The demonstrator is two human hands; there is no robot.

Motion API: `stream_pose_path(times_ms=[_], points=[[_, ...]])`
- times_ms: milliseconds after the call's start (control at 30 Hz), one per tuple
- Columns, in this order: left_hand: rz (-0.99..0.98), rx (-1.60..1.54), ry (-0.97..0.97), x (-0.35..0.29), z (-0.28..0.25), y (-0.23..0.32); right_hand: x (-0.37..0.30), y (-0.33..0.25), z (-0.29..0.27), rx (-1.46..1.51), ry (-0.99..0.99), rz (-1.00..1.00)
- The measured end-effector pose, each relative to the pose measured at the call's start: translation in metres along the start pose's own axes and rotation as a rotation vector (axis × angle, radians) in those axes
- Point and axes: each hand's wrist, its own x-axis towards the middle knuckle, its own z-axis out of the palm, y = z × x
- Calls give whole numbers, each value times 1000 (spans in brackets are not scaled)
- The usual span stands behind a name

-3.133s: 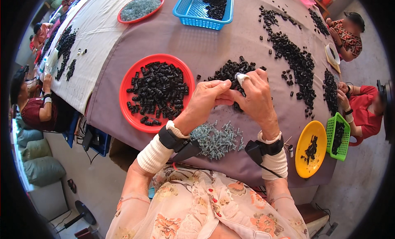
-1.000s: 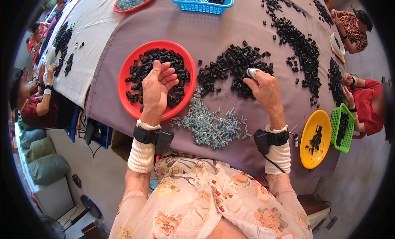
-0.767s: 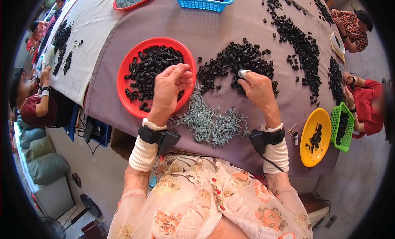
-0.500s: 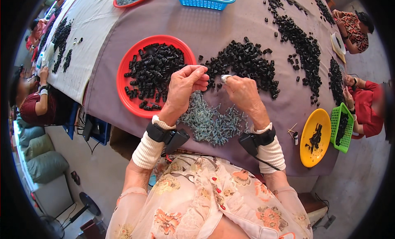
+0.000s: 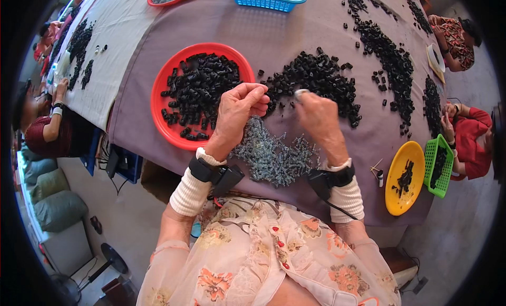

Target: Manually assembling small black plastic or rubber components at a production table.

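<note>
My left hand (image 5: 237, 113) is closed in a pinch, thumb against fingers, between the red plate and the springs; what it holds is too small to make out. My right hand (image 5: 320, 119) is curled, slightly smeared by motion, at the front of a heap of small black plastic pieces (image 5: 321, 76). A white covering shows on one of its fingertips, and anything it grips is hidden. Below both hands lies a pile of small metal springs (image 5: 274, 156). Many black cylindrical parts (image 5: 197, 90) fill the round red plate (image 5: 159, 119) beside my left hand.
A blue basket (image 5: 266, 1) and another red plate (image 5: 174, 1) stand at the far side. More black pieces (image 5: 392, 69) spread along the right. A yellow plate (image 5: 392, 200) and green basket (image 5: 447, 169) sit near the right edge. Other people (image 5: 472, 140) sit around the table.
My right hand has shifted slightly right, away from my left hand. My left hand keeps its pinch in nearly the same place. The view has moved slightly.
</note>
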Motion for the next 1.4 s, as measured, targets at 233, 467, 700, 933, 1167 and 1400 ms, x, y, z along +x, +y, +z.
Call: stream_pose_path(times_ms=[233,467,700,933,1167,1400], points=[[14,107,-92,5,13,-5,-26,37,-29,67,58,203],[358,739,-186,16,40,-21,-34,29,-18,72,85,162],[616,1374,-200,28,57,-37,-33,29,-21,122,67,211],[495,1311,-137,33,58,-31,-39,25,-25,186,122,180],[570,1427,-171,47,73,-42,-40,18,-16,110,12,144],[498,1037,-192,44,58,-34,-42,24,-25,179,72,160]])
